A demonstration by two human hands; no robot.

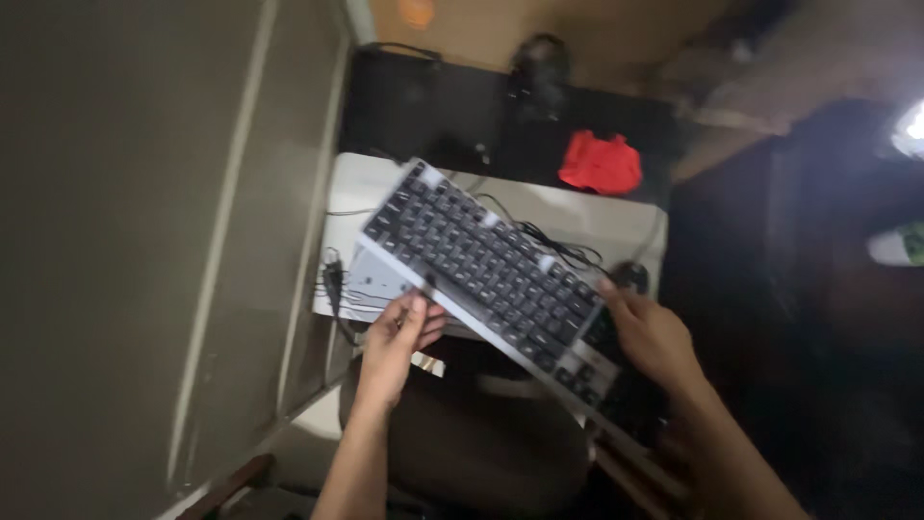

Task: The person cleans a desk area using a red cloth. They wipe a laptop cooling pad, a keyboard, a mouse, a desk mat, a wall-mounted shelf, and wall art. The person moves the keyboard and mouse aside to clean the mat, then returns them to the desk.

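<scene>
A grey keyboard (486, 265) with dark keys is held tilted above a white desk (587, 220). My left hand (397, 347) grips its near long edge from below, thumb on the rim. The keyboard's right end is in my right hand (650, 332), fingers curled over the frame. A black cable (553, 248) trails from the keyboard's far edge across the desk. The picture is blurred and dim.
A red crumpled cloth (602, 162) lies on a black surface (433, 106) behind the desk. A dark rounded object (539, 72) stands further back. A grey wall panel (144, 241) fills the left side. Below the keyboard is a dark chair seat (481, 443). Cables (332, 279) hang at the desk's left edge.
</scene>
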